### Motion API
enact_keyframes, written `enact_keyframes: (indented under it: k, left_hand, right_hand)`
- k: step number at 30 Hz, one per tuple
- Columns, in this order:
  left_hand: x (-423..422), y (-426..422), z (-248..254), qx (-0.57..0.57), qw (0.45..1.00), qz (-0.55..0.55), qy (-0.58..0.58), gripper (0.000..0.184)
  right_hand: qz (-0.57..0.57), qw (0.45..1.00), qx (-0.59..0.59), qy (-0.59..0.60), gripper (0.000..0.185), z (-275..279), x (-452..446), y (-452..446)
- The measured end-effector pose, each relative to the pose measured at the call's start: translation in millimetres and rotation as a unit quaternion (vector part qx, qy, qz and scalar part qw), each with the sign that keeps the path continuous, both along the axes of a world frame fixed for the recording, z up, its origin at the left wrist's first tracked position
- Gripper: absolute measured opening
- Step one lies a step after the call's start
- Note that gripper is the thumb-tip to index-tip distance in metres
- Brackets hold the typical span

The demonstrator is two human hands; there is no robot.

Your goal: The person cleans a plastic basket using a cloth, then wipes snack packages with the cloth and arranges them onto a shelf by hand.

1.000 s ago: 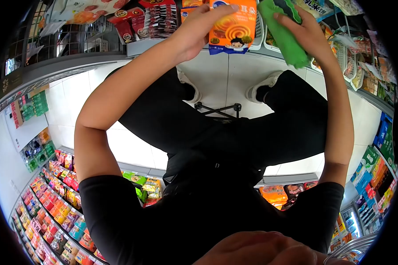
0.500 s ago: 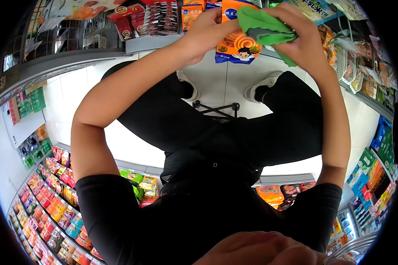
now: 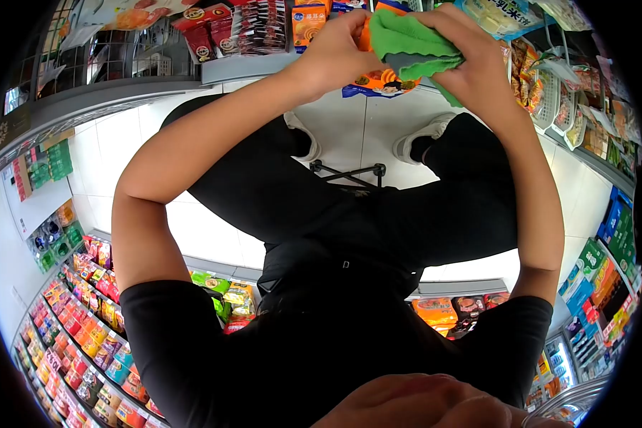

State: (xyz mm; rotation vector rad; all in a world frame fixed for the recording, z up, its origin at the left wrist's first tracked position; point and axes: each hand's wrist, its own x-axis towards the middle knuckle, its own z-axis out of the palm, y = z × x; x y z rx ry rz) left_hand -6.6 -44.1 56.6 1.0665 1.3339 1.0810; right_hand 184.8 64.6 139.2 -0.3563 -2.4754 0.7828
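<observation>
At the top of the head view, an orange and blue snack bag [image 3: 381, 85] with a cartoon figure is held up in front of the shelf. My left hand [image 3: 335, 57] pinches its left edge. A green cloth [image 3: 412, 41] with a greyish underside is gripped in my right hand [image 3: 469, 60], its fingers bent over the cloth. The cloth lies against the bag's face and covers most of its upper and middle part. Only the bag's lower end and a strip near my left fingers show.
Red snack packs [image 3: 257, 28] and a smaller orange pack [image 3: 308, 25] stand on the shelf ahead. Hanging baskets of packets [image 3: 567, 114] are at right. Below are my knees, shoes and a folding stool's legs [image 3: 349, 173]. Stocked shelves [image 3: 85, 335] stand behind left.
My right hand and the cloth have moved slightly left across the bag. The bag's face now tilts away, so less of its lower front shows. My left hand keeps its hold.
</observation>
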Motion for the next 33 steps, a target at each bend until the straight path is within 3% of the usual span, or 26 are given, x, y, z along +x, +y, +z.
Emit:
enact_keyframes:
  k: [7, 11, 14, 15, 19, 22, 26, 27, 30, 33]
  left_hand:
    - [12.3, -3.4, 9.8, 0.005, 1.000, 0.023, -0.008, 0.056]
    - [7.5, -2.5, -8.2, 0.036, 0.997, 0.011, -0.066, 0.056]
    - [9.9, -6.3, 6.4, -0.006, 1.000, -0.002, -0.028, 0.054]
    - [11.5, -6.3, 12.3, -0.013, 0.999, 0.003, -0.030, 0.053]
    - [8.7, -2.3, 12.1, -0.035, 0.997, -0.006, -0.063, 0.051]
    - [5.9, -6.4, 5.0, -0.060, 0.992, -0.026, -0.108, 0.050]
    - [10.9, -6.3, 27.8, -0.136, 0.976, -0.014, -0.167, 0.050]
    - [12.5, -5.5, 33.2, -0.136, 0.980, -0.008, -0.147, 0.047]
    - [12.0, 1.5, 36.8, -0.154, 0.960, 0.008, -0.234, 0.042]
    - [10.0, 4.5, 30.0, -0.186, 0.951, 0.011, -0.247, 0.041]
  right_hand:
    - [-0.090, 0.992, 0.053, -0.073, 0.047, 9.5, 2.2, 3.8]
    - [0.041, 0.997, -0.063, -0.027, 0.044, 0.4, 2.1, -4.1]
    - [0.013, 1.000, 0.012, -0.005, 0.043, -9.1, 4.8, 14.1]
    - [-0.055, 0.995, 0.047, -0.076, 0.041, 10.7, 2.8, 11.9]
    - [-0.037, 0.999, 0.006, -0.038, 0.039, -0.5, 4.6, 9.7]
    - [0.046, 0.998, -0.046, -0.005, 0.040, -1.5, 0.9, 5.5]
    - [-0.051, 0.995, 0.022, -0.087, 0.037, 6.8, 6.6, 17.1]
    - [-0.066, 0.996, 0.030, -0.043, 0.035, -2.0, 5.9, 20.3]
    - [-0.055, 0.998, -0.014, -0.034, 0.037, -7.8, 8.6, 24.9]
    - [-0.057, 0.996, -0.042, -0.053, 0.037, -7.3, 9.3, 21.2]
